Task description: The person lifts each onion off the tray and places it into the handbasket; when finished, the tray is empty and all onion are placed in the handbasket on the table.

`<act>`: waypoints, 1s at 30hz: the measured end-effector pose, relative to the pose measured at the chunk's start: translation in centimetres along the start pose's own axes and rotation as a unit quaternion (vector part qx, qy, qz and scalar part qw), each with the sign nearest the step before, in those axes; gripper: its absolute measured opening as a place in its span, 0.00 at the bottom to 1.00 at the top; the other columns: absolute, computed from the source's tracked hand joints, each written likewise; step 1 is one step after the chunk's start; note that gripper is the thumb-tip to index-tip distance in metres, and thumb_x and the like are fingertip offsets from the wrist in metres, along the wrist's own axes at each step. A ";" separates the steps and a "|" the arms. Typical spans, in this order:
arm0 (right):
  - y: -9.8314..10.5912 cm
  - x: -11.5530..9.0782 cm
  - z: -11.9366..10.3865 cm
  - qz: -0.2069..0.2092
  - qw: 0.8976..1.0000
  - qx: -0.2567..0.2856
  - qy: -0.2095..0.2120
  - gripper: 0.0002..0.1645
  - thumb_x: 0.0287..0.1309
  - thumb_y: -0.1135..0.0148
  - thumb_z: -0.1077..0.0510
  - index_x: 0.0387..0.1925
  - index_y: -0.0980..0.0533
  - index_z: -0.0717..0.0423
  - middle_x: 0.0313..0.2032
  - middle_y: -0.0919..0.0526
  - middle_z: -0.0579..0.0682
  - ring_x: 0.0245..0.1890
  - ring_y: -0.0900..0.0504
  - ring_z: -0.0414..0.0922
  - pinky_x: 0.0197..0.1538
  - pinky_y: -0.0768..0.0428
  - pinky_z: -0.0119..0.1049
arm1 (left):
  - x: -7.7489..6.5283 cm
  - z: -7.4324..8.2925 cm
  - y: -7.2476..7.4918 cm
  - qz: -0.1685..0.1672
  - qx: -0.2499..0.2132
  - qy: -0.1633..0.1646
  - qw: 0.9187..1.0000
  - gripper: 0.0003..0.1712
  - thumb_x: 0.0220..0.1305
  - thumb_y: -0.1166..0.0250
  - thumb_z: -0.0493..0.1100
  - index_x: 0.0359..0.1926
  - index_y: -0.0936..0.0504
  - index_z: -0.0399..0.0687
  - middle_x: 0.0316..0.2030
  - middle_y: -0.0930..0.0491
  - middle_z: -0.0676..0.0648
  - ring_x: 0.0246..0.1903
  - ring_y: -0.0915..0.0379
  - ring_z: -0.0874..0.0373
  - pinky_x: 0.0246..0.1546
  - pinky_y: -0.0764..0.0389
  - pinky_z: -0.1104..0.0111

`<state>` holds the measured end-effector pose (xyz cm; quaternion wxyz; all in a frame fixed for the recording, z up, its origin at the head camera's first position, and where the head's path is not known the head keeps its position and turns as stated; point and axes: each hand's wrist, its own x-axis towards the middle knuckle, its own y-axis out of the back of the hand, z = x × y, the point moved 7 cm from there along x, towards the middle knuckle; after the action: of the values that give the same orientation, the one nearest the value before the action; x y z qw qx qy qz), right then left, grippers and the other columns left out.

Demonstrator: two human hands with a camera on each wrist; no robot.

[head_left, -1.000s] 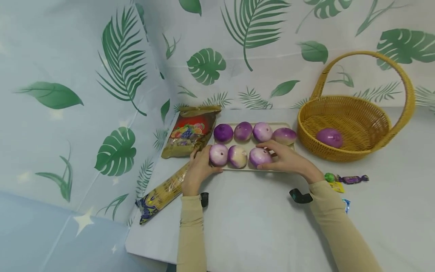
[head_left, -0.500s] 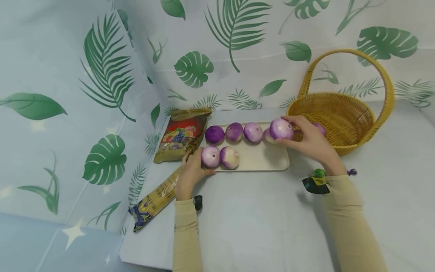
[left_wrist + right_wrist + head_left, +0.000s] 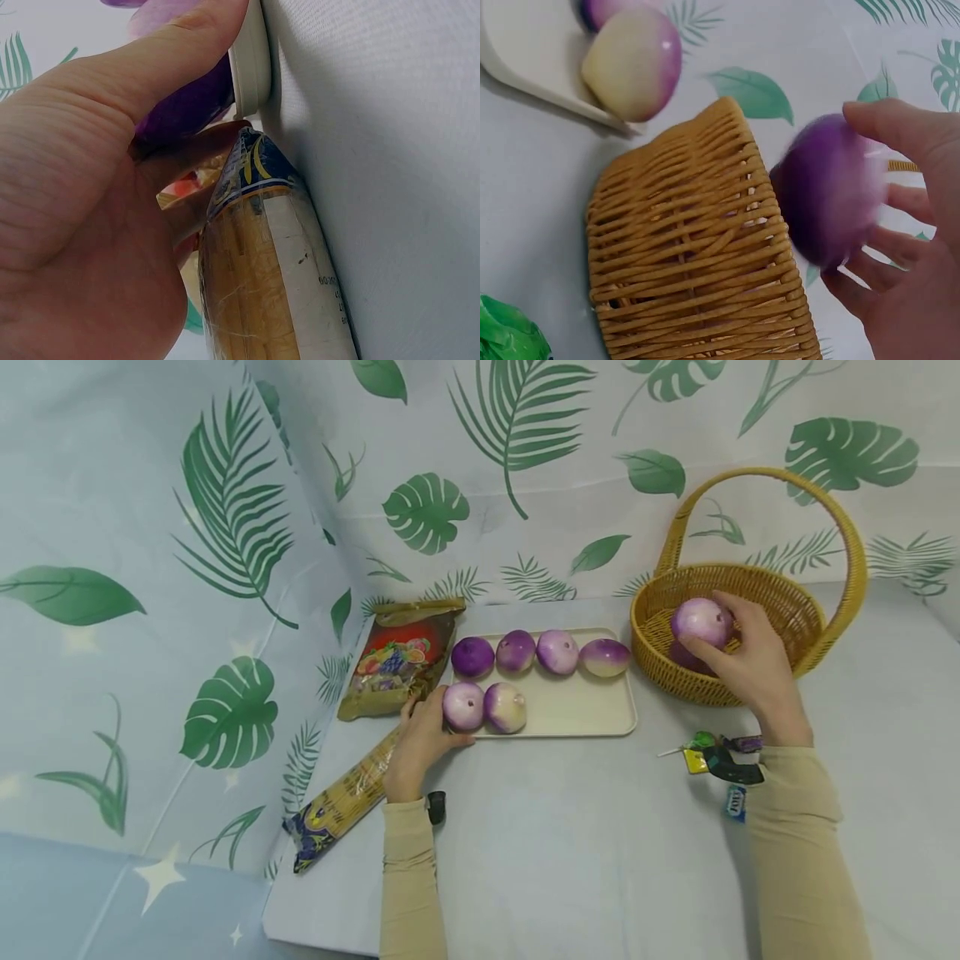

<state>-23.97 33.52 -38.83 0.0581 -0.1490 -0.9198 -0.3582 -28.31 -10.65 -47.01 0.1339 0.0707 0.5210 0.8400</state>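
Observation:
In the head view, my right hand (image 3: 757,664) grips a purple-and-white turnip (image 3: 701,622) over the left part of the wicker basket (image 3: 675,681). The right wrist view shows that turnip (image 3: 829,191) at the basket's rim, thumb on one side and fingers on the other. Another purple turnip (image 3: 688,658) is in the basket, mostly hidden below the held one. My left hand (image 3: 422,743) holds the left front corner of a cream tray (image 3: 577,710), thumb along its front edge. On the tray, several turnips (image 3: 557,652) form a back row, with two (image 3: 463,706) in front at left.
Left of the tray lies a candy bag (image 3: 401,656). A long pack of noodles (image 3: 348,793) slants beside my left hand. Near my right wrist are a green lollipop (image 3: 703,740) and a blue-wrapped sweet (image 3: 736,803). The basket's tall handle (image 3: 851,552) arches over it.
My right hand has lifted a turnip from the tray's front row and carried it right, over the basket. My left hand stays at the tray. The head view has shifted slightly.

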 end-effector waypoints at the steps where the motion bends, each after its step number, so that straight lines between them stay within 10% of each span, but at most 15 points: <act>1: 0.1 0.0 -0.1 0.006 1.000 0.001 0.009 0.45 0.56 0.37 0.41 0.72 0.45 0.42 0.68 0.42 0.54 0.66 0.41 0.59 0.63 0.42 0.63 | 0.0 0.0 0.0 -0.001 0.001 0.001 1.000 0.56 0.44 0.25 0.59 0.69 0.44 0.47 0.62 0.32 0.45 0.64 0.40 0.54 0.70 0.66 0.60; 14: -1.7 -0.3 -4.8 0.047 0.993 0.021 0.103 0.32 0.58 0.36 0.51 0.63 0.32 0.51 0.61 0.33 0.52 0.56 0.32 0.55 0.56 0.33 0.56 | -0.1 0.1 0.3 0.002 -0.001 0.004 1.000 0.55 0.44 0.25 0.58 0.69 0.43 0.48 0.62 0.31 0.45 0.63 0.39 0.53 0.70 0.64 0.59; 23: -10.7 -1.5 -9.7 -0.062 0.968 0.018 0.241 0.32 0.55 0.33 0.56 0.61 0.32 0.59 0.59 0.32 0.56 0.56 0.30 0.54 0.57 0.30 0.54 | 0.3 0.2 0.2 0.003 -0.009 -0.009 1.000 0.54 0.44 0.24 0.58 0.68 0.42 0.49 0.62 0.30 0.46 0.62 0.38 0.52 0.70 0.64 0.58; 30: -17.1 -3.3 -12.3 -0.139 0.950 0.065 0.272 0.35 0.54 0.32 0.53 0.61 0.33 0.61 0.58 0.31 0.57 0.55 0.29 0.54 0.54 0.26 0.50 | 0.3 -0.4 0.3 0.010 -0.007 -0.004 1.000 0.53 0.43 0.24 0.58 0.68 0.41 0.50 0.61 0.30 0.48 0.61 0.37 0.52 0.70 0.64 0.58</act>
<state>-26.24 12.43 -41.46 0.2649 0.0876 -0.9020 -0.3294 -28.72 -11.02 -46.89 0.1277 0.0780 0.5141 0.8446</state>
